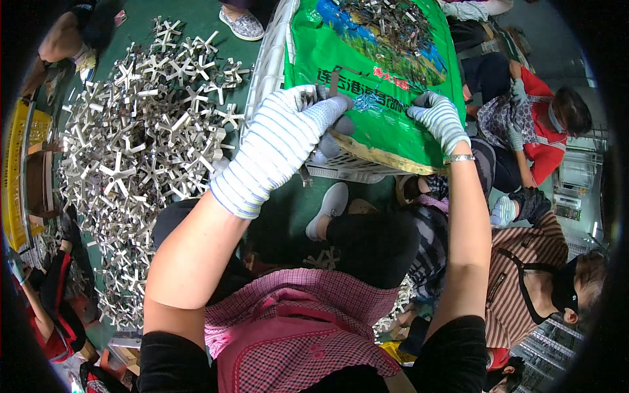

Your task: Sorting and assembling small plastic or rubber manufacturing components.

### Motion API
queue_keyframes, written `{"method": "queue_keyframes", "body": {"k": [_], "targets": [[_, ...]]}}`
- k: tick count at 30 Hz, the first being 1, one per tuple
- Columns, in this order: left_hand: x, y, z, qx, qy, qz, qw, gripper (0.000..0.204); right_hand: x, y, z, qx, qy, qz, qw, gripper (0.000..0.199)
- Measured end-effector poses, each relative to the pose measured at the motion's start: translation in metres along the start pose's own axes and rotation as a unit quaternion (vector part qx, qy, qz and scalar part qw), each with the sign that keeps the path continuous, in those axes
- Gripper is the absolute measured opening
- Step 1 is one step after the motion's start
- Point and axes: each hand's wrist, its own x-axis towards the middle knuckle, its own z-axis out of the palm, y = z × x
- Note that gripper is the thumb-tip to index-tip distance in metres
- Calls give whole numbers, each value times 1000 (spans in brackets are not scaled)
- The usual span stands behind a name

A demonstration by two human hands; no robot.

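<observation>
My left hand [282,141], in a white glove with blue stripes and grey fingertips, is closed with thumb against fingers. A thin, flat metal strip [334,84] sticks up from its grip. To the right, my right hand [438,118], gloved alike, has its fingers bent together at the edge of a printed green sack [386,141]; what they hold, if anything, is hidden. The sack lies over a white plastic crate [265,72]. A heap of small dark metal pieces [400,26] sits on the sack's far part.
On the green floor at left lies a large pile of pale, star-shaped, five-armed parts [151,131]. A yellow crate [16,164] stands at the far left. Co-workers sit close by on the right, one in a red top [547,144], another in a striped top [531,262].
</observation>
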Motion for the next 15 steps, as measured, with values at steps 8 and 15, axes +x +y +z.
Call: {"method": "queue_keyframes", "body": {"k": [8,15], "targets": [[-1,3,1,-26,-1,-13,1000,22,-6,8,2,-40,5,16,999,39],[-1,0,-1,-6,-5,-2,1000,22,-34,16,11,99,9,44,994,37]]}}
